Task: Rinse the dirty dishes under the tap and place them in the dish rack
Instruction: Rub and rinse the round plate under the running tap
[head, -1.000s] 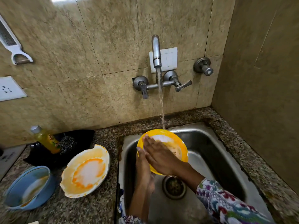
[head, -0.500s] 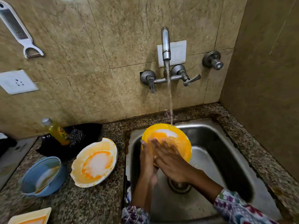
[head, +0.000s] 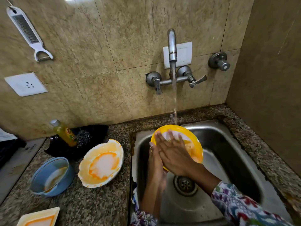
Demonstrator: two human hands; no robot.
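A round yellow plate (head: 192, 141) with a white, orange-smeared middle is held tilted over the steel sink (head: 228, 144). Water runs from the wall tap (head: 172, 46) onto its far rim. My left hand (head: 155, 159) grips the plate's left edge from underneath. My right hand (head: 174, 154) lies flat across the plate's face with fingers spread. On the counter to the left wait a white oval dish (head: 101, 163) smeared orange, a blue bowl (head: 50, 176) and a square white plate (head: 39, 217) at the bottom edge. No dish rack is in view.
A yellow soap bottle (head: 65, 132) and a steel scrubber (head: 83, 137) sit in a black tray by the wall. A grater-peeler (head: 27, 32) hangs at the upper left. The sink drain (head: 184, 185) lies below my hands. A wall closes the right side.
My right hand has slid across the plate's face, rubbing it under the stream. The camera has tilted, bringing the square white plate into view at the bottom left.
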